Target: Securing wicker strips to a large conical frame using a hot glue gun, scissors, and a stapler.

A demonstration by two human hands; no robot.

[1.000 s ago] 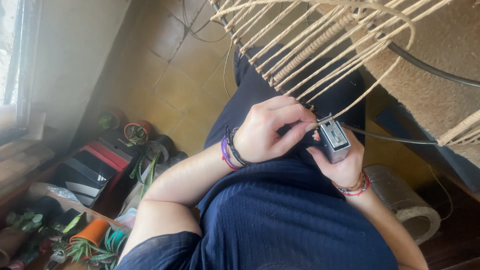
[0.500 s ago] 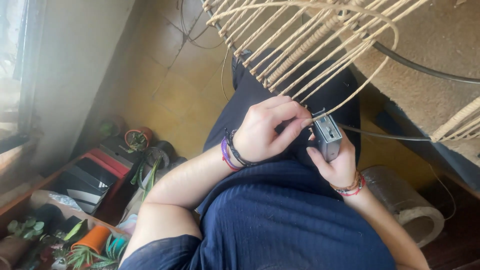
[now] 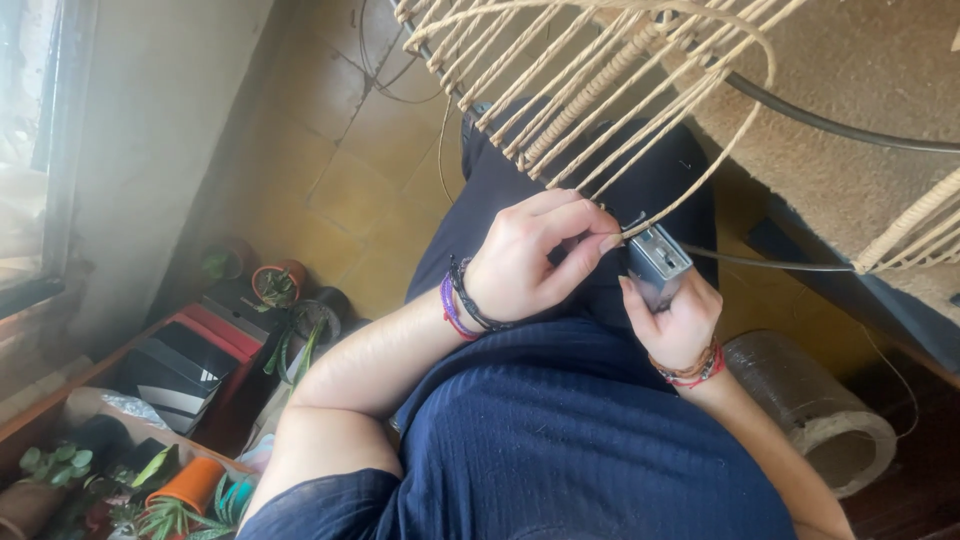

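Observation:
My right hand grips a small grey metal lighter upright over my lap. My left hand is pinched on the end of a beige cord and holds its tip against the top of the lighter. That cord belongs to a bundle of several beige macramé cords hanging from above. Both wrists wear bracelets. My lap is covered by dark blue ribbed fabric.
A dark metal ring and woven beige panel sit at the upper right. A roll of cord lies on the floor at the right. Potted plants and a red shelf with dark boxes stand at the left, below a window.
The view has shifted slightly; my hands stay together, with the left fingers still pinching the cord tip at the lighter's top.

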